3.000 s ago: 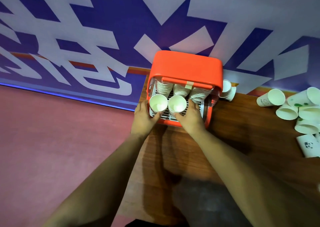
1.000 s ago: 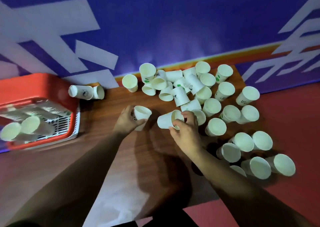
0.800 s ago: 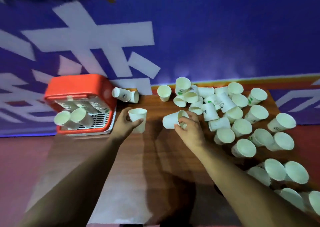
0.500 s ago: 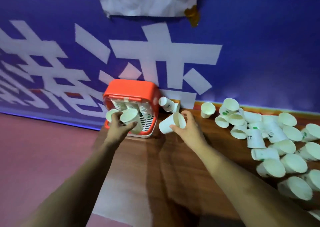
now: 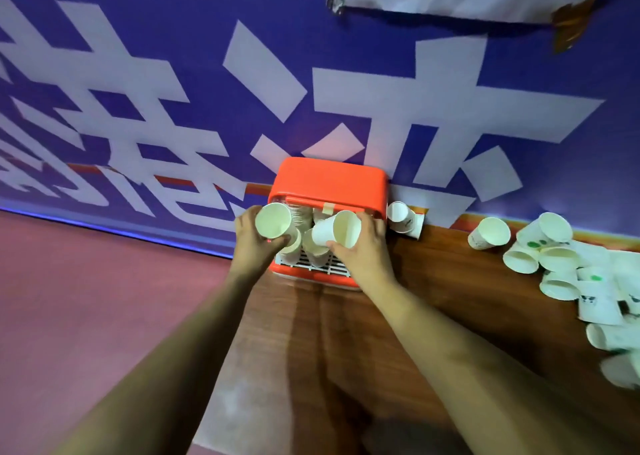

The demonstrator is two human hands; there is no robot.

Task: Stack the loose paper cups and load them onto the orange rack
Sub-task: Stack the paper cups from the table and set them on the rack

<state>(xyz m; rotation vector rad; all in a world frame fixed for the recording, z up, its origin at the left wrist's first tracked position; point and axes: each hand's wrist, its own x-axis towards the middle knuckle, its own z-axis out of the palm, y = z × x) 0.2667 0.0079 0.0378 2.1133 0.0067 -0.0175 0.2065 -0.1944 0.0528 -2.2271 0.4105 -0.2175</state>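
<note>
Cup (image 5: 334, 233) in right hand (image 5: 363, 250) half-hides stacks (image 5: 298, 213) in orange rack (image 5: 329, 180).

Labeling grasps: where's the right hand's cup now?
Head view, centre: the right hand grips the tilted cup at the orange rack opening, just right of the second cup held by the left hand.

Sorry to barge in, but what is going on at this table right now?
A person is loading paper cups into the orange rack. The left hand grips one cup and the right hand grips a second cup, both held at the rack's open front, above stacked cups lying inside. Just right of the rack lie two cups, and a heap of loose cups waits further right on the wooden table.
</note>
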